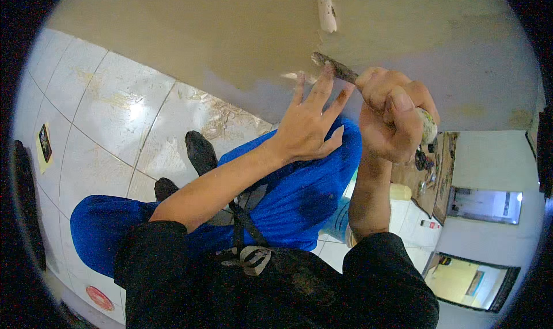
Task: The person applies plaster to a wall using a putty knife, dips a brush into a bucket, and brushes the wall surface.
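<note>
My right hand (pixel 397 110) is closed round the pale, rounded handle (pixel 427 126) of a hand tool. Its narrow dark blade (pixel 340 71) points left, toward a large brown-grey upright surface (pixel 230 35). Fingers spread, my left hand (pixel 311 121) reaches to the blade; one fingertip overlaps it, though whether it presses on it I cannot tell. A pale scraped patch (pixel 299 76) shows on the surface by the blade's tip. Above that is a white, tube-like piece (pixel 327 15); whether it sticks out or lies flat is unclear.
Shavings or flakes (pixel 222 114) litter the white tiled floor (pixel 115 127) along the surface's lower edge. A blue container (pixel 339 222) stands beside my knee, with a pale yellow cylinder (pixel 400 192) and a small bottle (pixel 430 224) farther right. A brown surface (pixel 429 182) bears small objects.
</note>
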Demonstrator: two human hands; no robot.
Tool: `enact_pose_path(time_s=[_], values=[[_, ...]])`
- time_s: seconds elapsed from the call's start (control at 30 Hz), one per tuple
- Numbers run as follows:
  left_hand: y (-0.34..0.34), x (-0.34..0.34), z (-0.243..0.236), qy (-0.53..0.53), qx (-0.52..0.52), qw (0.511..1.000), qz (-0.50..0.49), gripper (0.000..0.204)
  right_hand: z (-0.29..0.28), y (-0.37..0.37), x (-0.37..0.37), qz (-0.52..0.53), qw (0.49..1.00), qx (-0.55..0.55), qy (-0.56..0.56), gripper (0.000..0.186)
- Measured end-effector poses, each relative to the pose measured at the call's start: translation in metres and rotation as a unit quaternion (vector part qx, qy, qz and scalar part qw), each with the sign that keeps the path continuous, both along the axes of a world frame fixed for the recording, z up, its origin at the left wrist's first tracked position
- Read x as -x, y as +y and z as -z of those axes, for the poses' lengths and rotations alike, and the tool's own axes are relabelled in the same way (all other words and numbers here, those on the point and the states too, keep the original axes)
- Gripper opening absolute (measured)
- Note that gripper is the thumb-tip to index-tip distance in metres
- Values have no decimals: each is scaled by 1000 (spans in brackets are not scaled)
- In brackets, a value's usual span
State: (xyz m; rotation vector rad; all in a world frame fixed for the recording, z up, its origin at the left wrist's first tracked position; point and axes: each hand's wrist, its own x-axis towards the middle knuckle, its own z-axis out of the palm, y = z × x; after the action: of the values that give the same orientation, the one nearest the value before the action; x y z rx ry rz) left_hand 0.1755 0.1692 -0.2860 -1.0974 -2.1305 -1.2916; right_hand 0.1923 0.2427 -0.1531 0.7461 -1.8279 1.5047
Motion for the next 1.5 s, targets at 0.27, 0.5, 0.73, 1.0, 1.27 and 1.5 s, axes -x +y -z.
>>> enact_pose_path(time_s=[0.27, 0.5, 0.73, 1.0, 1.27, 1.5], values=[[8, 2, -64, 59, -45, 996, 57, 71, -76, 25, -21, -87, 996, 8, 26, 25], [22, -8, -25, -16, -128, 987, 93, 55, -20, 27, -7, -56, 995, 70, 32, 27], [-8, 0, 22, -20, 7, 997, 80, 50, 40, 35, 8, -132, 985, 113, 4, 9], [-4, -1, -27, 37, -86, 992, 81, 35, 1, 2, -24, 195, 970, -50, 139, 26], [-2, 19, -86, 108, -160, 968, 157, 31, -34, 2, -16, -14, 977, 116, 179, 27], [-22, 45, -51, 61, -175, 983, 1, 37, -2, -18, 50, -130, 975, 163, 75, 29]])
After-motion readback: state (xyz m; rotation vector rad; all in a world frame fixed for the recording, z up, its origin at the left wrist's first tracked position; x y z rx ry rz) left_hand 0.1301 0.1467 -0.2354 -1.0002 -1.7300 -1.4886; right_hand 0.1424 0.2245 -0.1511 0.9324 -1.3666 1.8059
